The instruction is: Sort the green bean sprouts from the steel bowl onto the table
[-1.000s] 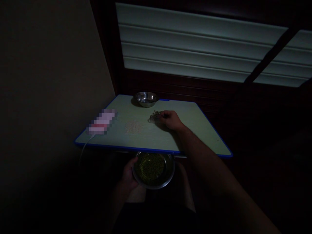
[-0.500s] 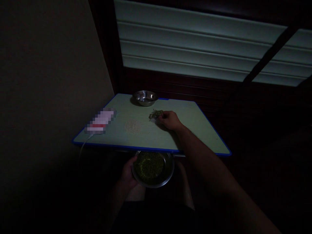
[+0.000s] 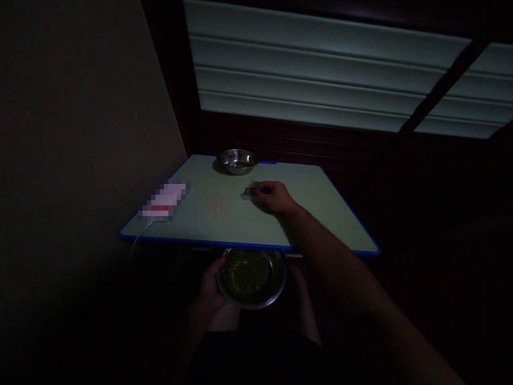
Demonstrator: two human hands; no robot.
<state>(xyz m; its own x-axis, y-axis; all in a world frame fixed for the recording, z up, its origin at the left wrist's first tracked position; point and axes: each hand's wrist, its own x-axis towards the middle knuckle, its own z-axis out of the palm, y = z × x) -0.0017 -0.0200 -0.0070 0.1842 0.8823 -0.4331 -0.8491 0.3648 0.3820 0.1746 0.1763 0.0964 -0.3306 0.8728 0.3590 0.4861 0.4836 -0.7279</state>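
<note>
My left hand (image 3: 211,286) grips the left rim of a metal bowl (image 3: 278,291), tilted under the table's near edge. Small green grains, like mung beans (image 3: 245,275), cover much of its inside. Over the table, my right hand (image 3: 274,195) has its fingers pinched together at a small heap of similar green grains (image 3: 253,186). Something translucent and pale (image 3: 247,196) shows under those fingertips; its kind is too dim to make out.
The pale green table (image 3: 304,224) has a blue rim. A second metal bowl (image 3: 238,162) stands at its back. On the left lies a blurred-out device (image 3: 164,200) with a white cable (image 3: 138,238). A pale patch (image 3: 218,208) marks the tabletop. A shuttered window (image 3: 304,75) rises behind.
My right hand has shifted slightly left over the small heap, covering more of it. The left hand and its bowl stay in place.
</note>
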